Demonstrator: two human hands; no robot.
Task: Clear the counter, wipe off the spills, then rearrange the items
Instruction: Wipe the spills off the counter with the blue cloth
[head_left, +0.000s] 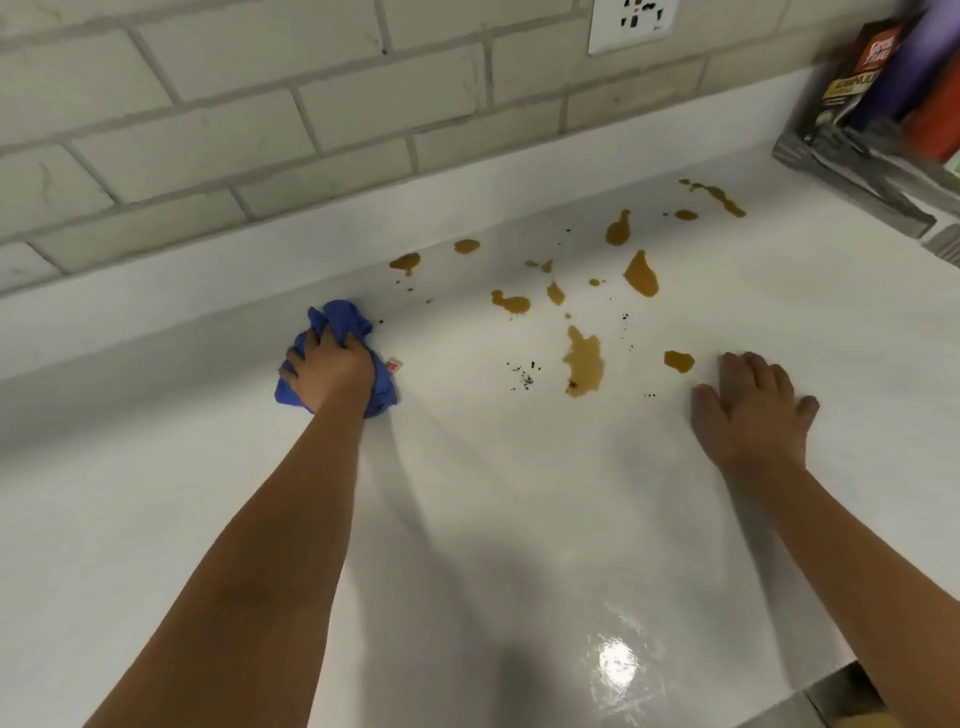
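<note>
On the white counter the right hand lies flat, fingers spread and holding nothing, while the left hand clutches a bunched blue cloth pressed to the surface near the back ledge. The cloth looks soft, light and absorbent, best kept wadded in the palm; a small red-and-white tag pokes out beside the left hand, unreadable. Between and beyond the hands lie brown spills and dark crumbs, and far past the right hand a rack holds a packet lettered "GRANUL", partly legible.

Brick-tile wall, white socket (top right).
</note>
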